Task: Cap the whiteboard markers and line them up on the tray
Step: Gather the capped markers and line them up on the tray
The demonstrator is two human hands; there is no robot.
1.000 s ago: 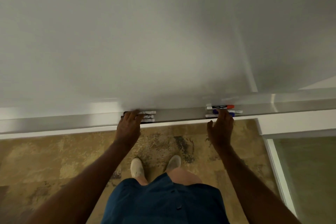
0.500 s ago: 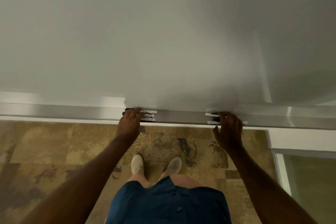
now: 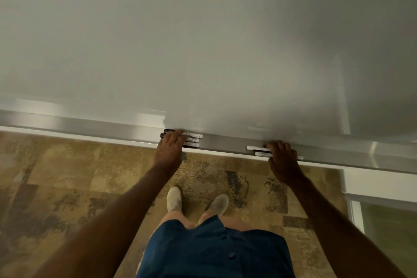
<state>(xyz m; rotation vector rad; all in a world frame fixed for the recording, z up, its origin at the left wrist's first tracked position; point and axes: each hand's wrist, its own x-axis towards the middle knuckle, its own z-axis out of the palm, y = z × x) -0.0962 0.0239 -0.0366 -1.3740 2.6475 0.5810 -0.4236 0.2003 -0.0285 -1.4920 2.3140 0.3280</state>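
Head view: lining-up seems in hand. The left hand [image 3: 169, 151] lays fairly straight fingers over three black-capped markers [image 3: 193, 140] on the tray [image 3: 112, 130]; the right hand [image 3: 282, 160] curls over another marker group [image 3: 257, 151], grasp unclear. Next, I judge, nudge ends flush beneath the fingertips.

A pale grey-white is shown by the whiteboard [image 3: 203, 40], and a brushed silver-grey with a white front edge by the tray [image 3: 101, 127]. White barrels with dark caps are seen on the left group of markers [image 3: 191, 139]; white barrels with a dark one between are seen on the right group of markers [image 3: 258, 151]. The floor [image 3: 67, 176] is patterned in mottled tan, ochre and dark brown patches. The shoes [image 3: 174, 197] are coloured off-white, and the buttoned garment [image 3: 214, 250] deep blue.
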